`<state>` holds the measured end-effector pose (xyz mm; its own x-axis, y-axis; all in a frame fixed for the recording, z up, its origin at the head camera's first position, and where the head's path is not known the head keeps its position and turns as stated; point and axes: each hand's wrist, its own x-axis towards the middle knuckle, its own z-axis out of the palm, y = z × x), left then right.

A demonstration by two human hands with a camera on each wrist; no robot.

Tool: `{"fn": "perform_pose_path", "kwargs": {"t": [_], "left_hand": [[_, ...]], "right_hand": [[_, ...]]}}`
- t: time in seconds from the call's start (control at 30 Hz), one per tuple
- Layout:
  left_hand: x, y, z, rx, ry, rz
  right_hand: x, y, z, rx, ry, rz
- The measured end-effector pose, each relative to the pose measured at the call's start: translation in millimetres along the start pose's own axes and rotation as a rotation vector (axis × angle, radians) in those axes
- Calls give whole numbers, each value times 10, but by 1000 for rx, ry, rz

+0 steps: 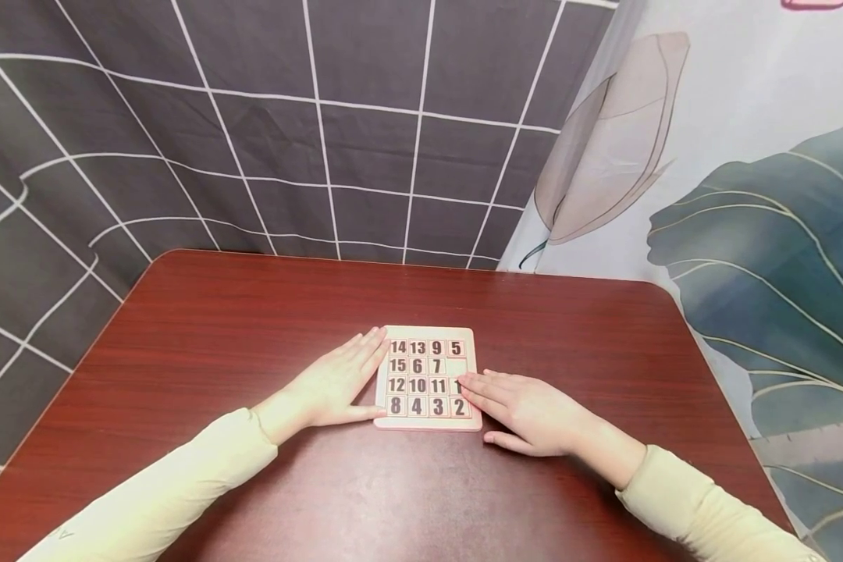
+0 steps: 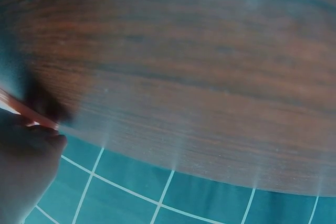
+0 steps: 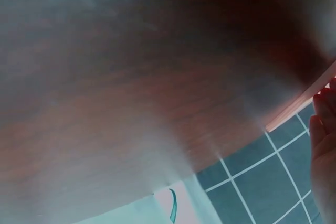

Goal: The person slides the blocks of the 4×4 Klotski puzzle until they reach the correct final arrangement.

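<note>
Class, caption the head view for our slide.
Left hand and right hand touch opposite sides of a number puzzle on a table.

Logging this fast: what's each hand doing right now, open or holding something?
Left hand: open, touching the left edge of the number board.
Right hand: open, fingers touching its right side.

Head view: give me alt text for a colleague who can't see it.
A numbered sliding puzzle lies on a reddish table, the left hand at its left edge and the fingers of the right hand partly covering the third row's last tile. The second row's last slot is empty. Behind hang dark gridded cloth and pale leaf-print cloth.
</note>
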<state>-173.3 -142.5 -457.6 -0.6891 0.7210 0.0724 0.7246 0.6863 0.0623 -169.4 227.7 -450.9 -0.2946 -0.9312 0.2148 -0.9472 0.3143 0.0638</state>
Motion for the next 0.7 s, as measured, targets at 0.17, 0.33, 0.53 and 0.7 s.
{"fn": "perform_pose_path", "kwargs": {"t": [0.17, 0.33, 0.53, 0.7], "left_hand": [[-4, -2, -6, -5, 10, 8], [1, -3, -11, -1, 8, 14], [8, -4, -15, 1, 1, 10], [2, -9, -12, -2, -6, 4]], "right_hand": [[14, 30, 4, -13, -2, 13], [58, 116, 16, -9, -21, 42], [106, 203, 36, -12, -14, 51], [88, 174, 57, -9, -2, 52]]}}
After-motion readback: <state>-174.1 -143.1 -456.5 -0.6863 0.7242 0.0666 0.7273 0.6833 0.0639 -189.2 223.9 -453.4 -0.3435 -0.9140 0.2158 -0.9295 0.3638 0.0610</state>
